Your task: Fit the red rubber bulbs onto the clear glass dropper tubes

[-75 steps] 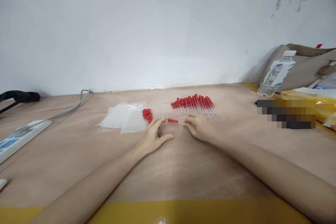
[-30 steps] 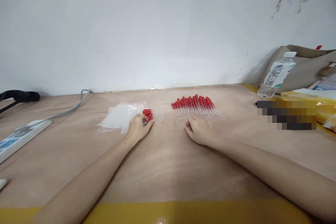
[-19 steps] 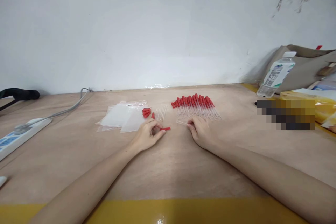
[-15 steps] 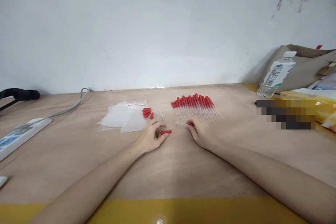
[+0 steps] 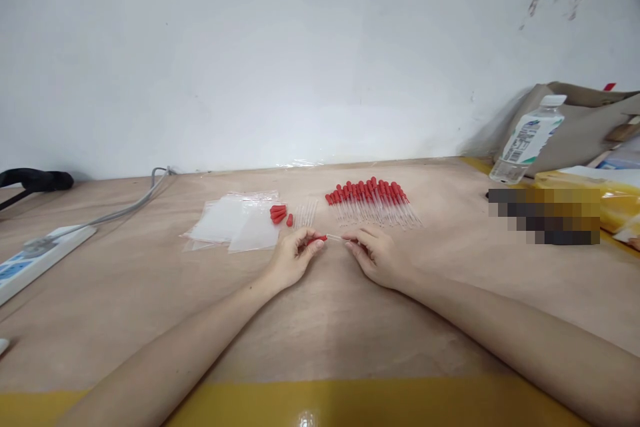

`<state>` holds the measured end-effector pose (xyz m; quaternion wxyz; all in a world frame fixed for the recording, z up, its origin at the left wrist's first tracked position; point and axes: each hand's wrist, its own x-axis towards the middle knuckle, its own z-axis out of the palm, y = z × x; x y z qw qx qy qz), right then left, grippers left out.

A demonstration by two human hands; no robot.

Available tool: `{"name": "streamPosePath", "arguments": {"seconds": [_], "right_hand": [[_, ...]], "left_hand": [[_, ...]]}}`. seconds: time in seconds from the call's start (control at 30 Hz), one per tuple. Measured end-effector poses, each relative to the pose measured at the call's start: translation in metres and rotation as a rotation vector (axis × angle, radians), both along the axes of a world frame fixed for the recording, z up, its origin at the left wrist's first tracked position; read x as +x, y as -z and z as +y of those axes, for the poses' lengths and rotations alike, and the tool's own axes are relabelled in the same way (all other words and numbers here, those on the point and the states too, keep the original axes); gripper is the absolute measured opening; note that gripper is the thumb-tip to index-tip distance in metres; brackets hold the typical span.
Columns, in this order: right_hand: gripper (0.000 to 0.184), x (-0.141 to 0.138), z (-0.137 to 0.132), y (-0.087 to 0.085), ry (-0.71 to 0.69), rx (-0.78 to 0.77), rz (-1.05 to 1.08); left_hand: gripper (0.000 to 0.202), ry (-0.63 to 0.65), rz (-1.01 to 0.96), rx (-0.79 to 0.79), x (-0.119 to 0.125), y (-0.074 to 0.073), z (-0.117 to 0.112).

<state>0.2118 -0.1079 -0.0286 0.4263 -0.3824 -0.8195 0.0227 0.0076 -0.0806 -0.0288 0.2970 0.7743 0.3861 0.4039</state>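
Between thumb and fingers of my left hand (image 5: 294, 256) is a red rubber bulb (image 5: 317, 239), its open end pointing right. My right hand (image 5: 376, 255) pinches a thin clear glass dropper tube (image 5: 335, 237) whose left end is at the bulb's mouth; whether it sits inside I cannot tell. Just beyond my left hand lie several loose red bulbs (image 5: 278, 213) and a row of bare glass tubes (image 5: 305, 213). Past my right hand, a fanned row of droppers with red bulbs (image 5: 373, 200) rests on the table.
Clear plastic bags (image 5: 233, 220) lie flat to the left. A white power strip (image 5: 47, 253) with a grey cable is farther left. At right stand a water bottle (image 5: 529, 140), a beige bag (image 5: 590, 120) and a yellow package (image 5: 607, 207). A wall closes the table's back.
My left hand has closed on the red bulb and lifted it slightly from the table. My right hand has brought the glass tube left to the bulb's mouth.
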Motion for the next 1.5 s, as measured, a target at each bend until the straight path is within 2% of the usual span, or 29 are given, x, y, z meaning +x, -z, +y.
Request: {"name": "streamPosePath", "arguments": {"seconds": [0.2,0.43,0.57,0.73,0.87,1.03,1.23,1.5], "right_hand": [[0.018,-0.002,0.000,0.002,-0.082,-0.077,0.011],[0.017,0.000,0.004,0.004,-0.168,-0.172,0.036],[0.015,0.008,0.011,-0.002,-0.202,-0.209,-0.067],[0.017,0.014,0.011,-0.006,-0.139,-0.111,-0.265],[0.021,0.008,0.008,0.001,-0.050,0.047,-0.236],[0.015,0.006,0.007,0.003,-0.053,0.008,-0.105],[0.019,0.008,0.008,-0.002,-0.091,0.067,-0.273],[0.024,-0.003,0.006,0.001,-0.078,0.053,-0.285]], "left_hand": [[0.021,0.092,-0.147,-0.145,0.001,0.004,0.002],[0.023,0.078,-0.116,-0.166,0.000,0.005,0.000],[0.024,0.092,-0.038,-0.156,-0.002,0.003,-0.002],[0.022,0.132,0.110,-0.093,-0.002,0.002,-0.005],[0.026,0.059,0.136,-0.070,-0.002,0.001,-0.005],[0.024,0.024,0.142,0.021,-0.003,-0.002,-0.007],[0.021,0.064,0.259,0.095,-0.003,-0.005,-0.012],[0.020,0.095,0.299,0.112,-0.003,-0.005,-0.012]]}}
